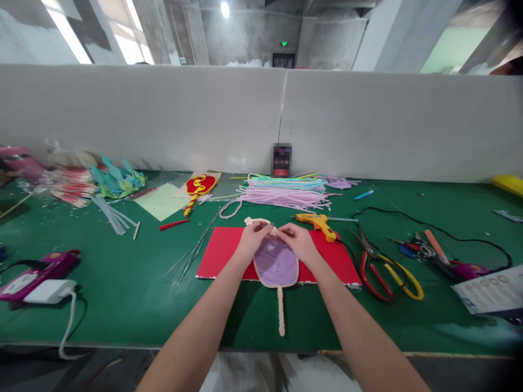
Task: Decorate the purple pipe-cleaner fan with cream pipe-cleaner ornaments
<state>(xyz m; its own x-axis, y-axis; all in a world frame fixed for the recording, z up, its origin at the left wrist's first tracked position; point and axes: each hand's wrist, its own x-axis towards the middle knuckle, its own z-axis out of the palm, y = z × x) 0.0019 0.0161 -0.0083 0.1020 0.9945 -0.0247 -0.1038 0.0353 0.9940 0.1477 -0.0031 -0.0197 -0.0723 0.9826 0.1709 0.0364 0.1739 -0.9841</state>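
A purple hand fan (pixel 277 265) with a cream fuzzy edge and a twisted cream handle (pixel 280 313) lies over a red board (pixel 223 247), its handle toward me. At its top edge, my left hand (pixel 254 239) pinches a cream pipe-cleaner trim (pixel 261 220), whose flower-shaped end sticks out to the left. My right hand (pixel 297 240) is closed at the same trim, just right of the left fingertips. Fingers of both hands partly hide the trim's middle and the fan's top.
A yellow glue gun (pixel 321 222) lies behind my right hand, and large scissors (pixel 378 267) to its right. Pipe cleaners (pixel 286 193) are heaped at the back beside a red-and-yellow fan (pixel 200 186). Thin wires (pixel 196 247) lie left; a purple power strip (pixel 44 269) sits far left.
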